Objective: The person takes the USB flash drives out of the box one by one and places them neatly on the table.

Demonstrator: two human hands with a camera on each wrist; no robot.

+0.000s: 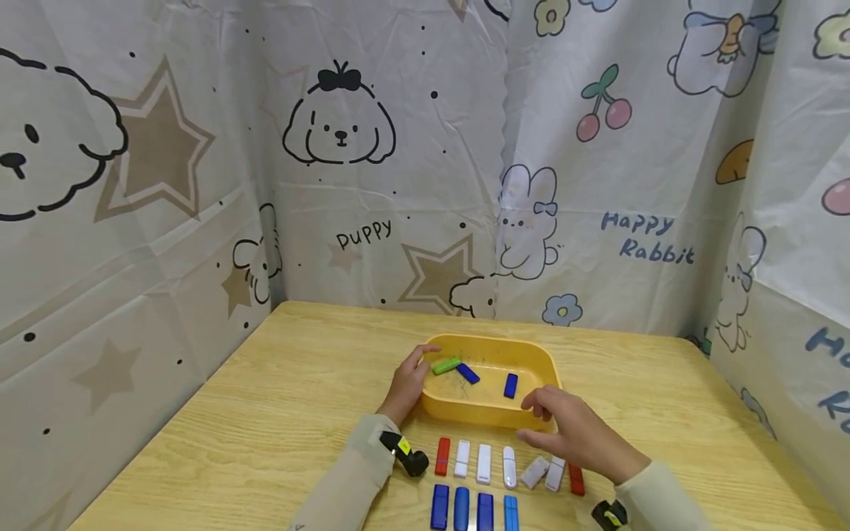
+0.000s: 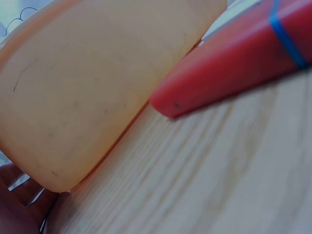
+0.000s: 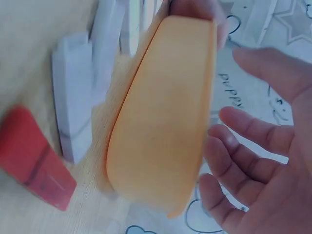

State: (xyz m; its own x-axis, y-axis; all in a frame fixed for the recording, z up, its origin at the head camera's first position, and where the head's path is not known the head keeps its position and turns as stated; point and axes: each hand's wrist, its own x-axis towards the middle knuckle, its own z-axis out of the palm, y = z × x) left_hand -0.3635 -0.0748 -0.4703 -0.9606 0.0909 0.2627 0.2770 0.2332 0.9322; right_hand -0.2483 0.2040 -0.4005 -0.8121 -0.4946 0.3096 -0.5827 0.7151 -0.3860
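Note:
A shallow yellow plastic bin (image 1: 491,417) stands on the table with one green (image 1: 446,366) and two blue capped sticks, which look like USB sticks (image 1: 510,385), lying inside. My left hand (image 1: 406,383) holds the bin's left side, a finger over the rim; in the left wrist view its fingers (image 2: 29,195) go round a lower corner. Above the front right corner is my right hand (image 1: 574,428), thumb and fingers apart with nothing between them. Under and beside it, a row of white USB sticks (image 1: 484,463) runs between a red one (image 1: 443,456) and another red one (image 1: 576,479).
Nearer the front edge lies a second row of blue USB sticks (image 1: 440,507). Two white ones, one slanted (image 1: 534,472), lie close together near the right hand. Printed curtains (image 1: 425,184) enclose the wooden table (image 1: 299,383) at the back and sides.

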